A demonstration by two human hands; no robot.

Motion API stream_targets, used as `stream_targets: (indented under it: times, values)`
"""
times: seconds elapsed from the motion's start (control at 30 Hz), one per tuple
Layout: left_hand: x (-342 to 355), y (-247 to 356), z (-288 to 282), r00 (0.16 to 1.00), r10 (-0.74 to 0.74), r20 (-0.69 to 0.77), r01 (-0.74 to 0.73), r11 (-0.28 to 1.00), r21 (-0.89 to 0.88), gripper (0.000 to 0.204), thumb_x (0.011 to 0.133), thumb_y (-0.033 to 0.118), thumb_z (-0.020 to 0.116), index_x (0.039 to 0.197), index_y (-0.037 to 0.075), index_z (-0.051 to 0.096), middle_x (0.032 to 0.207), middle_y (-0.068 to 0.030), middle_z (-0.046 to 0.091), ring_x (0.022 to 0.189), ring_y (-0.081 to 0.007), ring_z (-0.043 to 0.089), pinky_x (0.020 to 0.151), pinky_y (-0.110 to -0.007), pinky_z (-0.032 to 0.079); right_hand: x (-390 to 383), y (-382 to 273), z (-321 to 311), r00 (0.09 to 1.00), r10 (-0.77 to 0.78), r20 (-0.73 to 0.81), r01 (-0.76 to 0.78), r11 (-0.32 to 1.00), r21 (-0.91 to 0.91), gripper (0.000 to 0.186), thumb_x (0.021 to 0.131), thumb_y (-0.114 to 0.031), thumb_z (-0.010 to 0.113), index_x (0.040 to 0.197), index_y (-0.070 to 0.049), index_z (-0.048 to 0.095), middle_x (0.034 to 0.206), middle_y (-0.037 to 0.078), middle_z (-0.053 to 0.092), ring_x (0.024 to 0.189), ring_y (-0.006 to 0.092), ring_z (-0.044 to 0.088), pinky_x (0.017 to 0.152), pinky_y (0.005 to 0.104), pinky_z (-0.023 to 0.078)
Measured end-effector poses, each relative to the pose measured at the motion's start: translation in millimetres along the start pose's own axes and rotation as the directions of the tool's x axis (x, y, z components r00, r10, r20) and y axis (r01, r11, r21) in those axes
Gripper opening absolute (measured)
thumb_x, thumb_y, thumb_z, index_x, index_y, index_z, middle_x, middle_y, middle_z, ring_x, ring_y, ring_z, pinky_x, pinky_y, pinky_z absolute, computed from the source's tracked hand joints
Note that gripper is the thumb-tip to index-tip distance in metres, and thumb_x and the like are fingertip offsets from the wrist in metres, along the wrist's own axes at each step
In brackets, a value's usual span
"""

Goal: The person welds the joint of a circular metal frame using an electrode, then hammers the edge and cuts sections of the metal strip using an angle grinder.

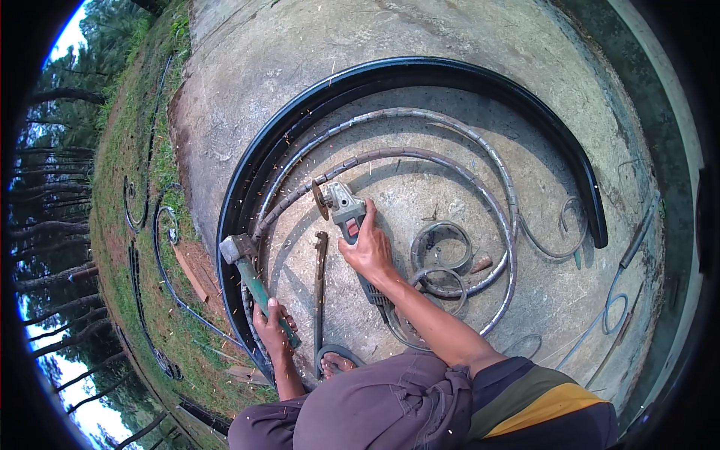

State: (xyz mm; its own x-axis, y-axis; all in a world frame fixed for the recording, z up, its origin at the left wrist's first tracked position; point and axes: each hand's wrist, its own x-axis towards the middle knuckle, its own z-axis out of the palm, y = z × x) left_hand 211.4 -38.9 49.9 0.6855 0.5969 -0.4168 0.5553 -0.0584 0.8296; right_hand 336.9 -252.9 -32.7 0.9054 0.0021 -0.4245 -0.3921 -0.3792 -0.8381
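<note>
- Nearest the camera: knees in dull purple trousers (352,401), folded low, and a striped shirt (559,401) at lower right.
- Bent pipe (409,153) lies in a wide curve on the concrete (337,30), inside a big black arc (420,63); short dark cross marks along it. Another curve (397,113) runs outside it; whether the two join, cannot tell.
- Grinder (345,204) sits at the pipe's left side, disc (321,201) at or just beside the metal. Orange sparks in the air, mostly on the left.
- Risk, my judgement: disc could bind or kick back if the grinder twists, as one hand alone steers it and no clamp shows on the pipe.
- Risk: sparks could burn the bare hands or the foot (335,365) in its open sandal (330,349).
- Risk: pipe could roll or spring if knocked by the hammer (257,283).
- Right hand (367,251): closed round the grinder's body, one finger stretched toward its head; forearm slants in from lower right.
- Left hand (274,332): wrapped round the hammer's green handle, head tipped up and left; forearm rises from the lower edge.
- Metal bar (320,281) lies between the hands, touched by neither.
</note>
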Motion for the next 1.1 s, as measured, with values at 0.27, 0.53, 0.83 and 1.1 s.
stream_targets:
  times: [0.27, 0.53, 0.83, 1.1]
  values:
    - [-1, 3, 0, 1.0, -0.007, 0.007, 0.007, 1.0, 0.004, 0.03, 0.101, 0.034, 0.064, 0.096, 0.008, 0.051, 0.067, -0.0022, 0.051, 0.047, -0.0114, 0.052, 0.04, -0.025, 0.042, 1, -2, 0, 1.0, 0.024, 0.0, -0.024, 1.0, -0.016, 0.106, 0.081, -0.021, 0.077, 0.156, -0.001, 0.003, 0.094, 0.034, 0.069, 0.086, 0.0531, 0.068, 0.084, 0.0575, 0.054]
    - [-1, 0, -6, 1.0, 0.017, 0.007, -0.018, 1.0, 0.011, 0.031, 0.1, 0.035, 0.064, 0.094, 0.008, 0.051, 0.067, -0.0021, 0.052, 0.046, -0.0114, 0.052, 0.04, -0.026, 0.042, 1, -5, 0, 0.999, 0.035, 0.015, -0.035, 0.999, 0.001, 0.102, 0.081, -0.02, 0.076, 0.154, -0.003, 0.006, 0.094, 0.034, 0.069, 0.086, 0.0531, 0.068, 0.084, 0.0578, 0.054]
    - [-28, -36, -24, 0.869, 0.49, 0.071, -0.407, 0.626, 0.665, 0.032, 0.093, 0.022, 0.07, 0.112, -0.001, 0.057, 0.082, -0.0175, 0.063, 0.07, -0.0359, 0.064, 0.063, -0.044, 0.051, -13, 9, -8, 0.993, -0.116, -0.005, 0.116, 0.985, 0.127, 0.105, 0.078, -0.023, 0.078, 0.155, 0.0, 0.01, 0.099, 0.03, 0.07, 0.091, 0.048, 0.07, 0.088, 0.052, 0.055]
    - [-33, -78, -29, 0.8, 0.554, 0.231, -0.5, 0.403, 0.767, 0.038, 0.086, 0.016, 0.071, 0.118, 0.0, 0.059, 0.095, -0.021, 0.064, 0.086, -0.0424, 0.066, 0.07, -0.05, 0.052, -23, -34, -63, 0.977, -0.208, -0.052, 0.214, 0.927, 0.307, 0.09, 0.084, -0.043, 0.078, 0.147, 0.002, 0.031, 0.114, 0.021, 0.066, 0.103, 0.0289, 0.067, 0.094, 0.0392, 0.051]
